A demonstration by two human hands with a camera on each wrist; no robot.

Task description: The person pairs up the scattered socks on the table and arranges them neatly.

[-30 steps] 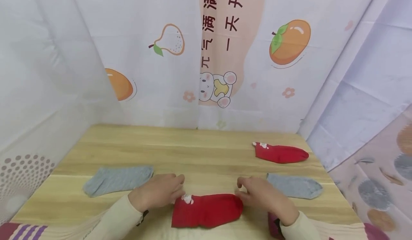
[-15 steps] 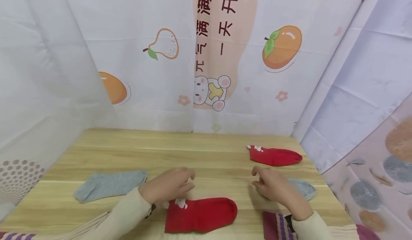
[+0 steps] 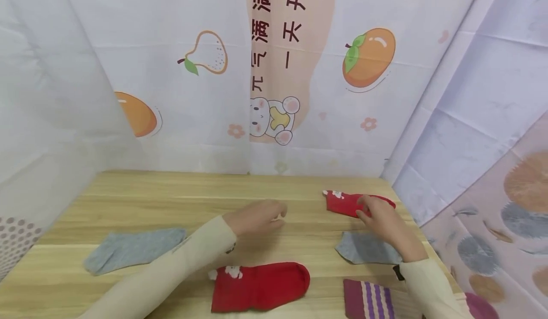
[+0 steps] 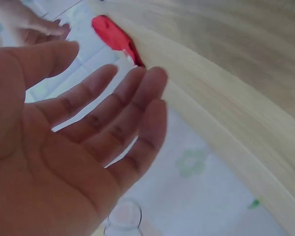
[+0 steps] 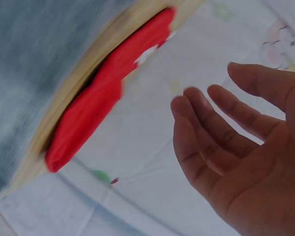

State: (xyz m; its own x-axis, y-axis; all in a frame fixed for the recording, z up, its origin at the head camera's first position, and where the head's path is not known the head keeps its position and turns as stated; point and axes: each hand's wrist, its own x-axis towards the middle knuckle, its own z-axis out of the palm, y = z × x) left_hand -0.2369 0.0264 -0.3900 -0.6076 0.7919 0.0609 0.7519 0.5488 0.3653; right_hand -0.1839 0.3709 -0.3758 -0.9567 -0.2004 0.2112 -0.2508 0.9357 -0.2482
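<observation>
My right hand (image 3: 383, 221) hovers over the far red sock (image 3: 342, 205), fingers loosely bent and holding nothing. In the right wrist view that red sock (image 5: 88, 113) lies apart from the fingertips. Over the middle of the table my left hand (image 3: 257, 218) hangs with relaxed fingers; its palm is bare in the left wrist view. A second red sock (image 3: 261, 288) with a white figure at its cuff lies flat near the front. One grey sock (image 3: 364, 250) is partly covered by my right hand and forearm. The other grey sock (image 3: 137, 250) lies at the left.
A cream sock with maroon and purple stripes (image 3: 372, 302) lies at the front right, partly under my right sleeve. White printed cloth (image 3: 205, 143) hangs behind the wooden table (image 3: 214, 186), and more cloth hangs at both sides.
Both hands have left the near red sock and moved forward. The right hand has gone over the far red sock, the left toward the table's middle. The camera view has shifted slightly.
</observation>
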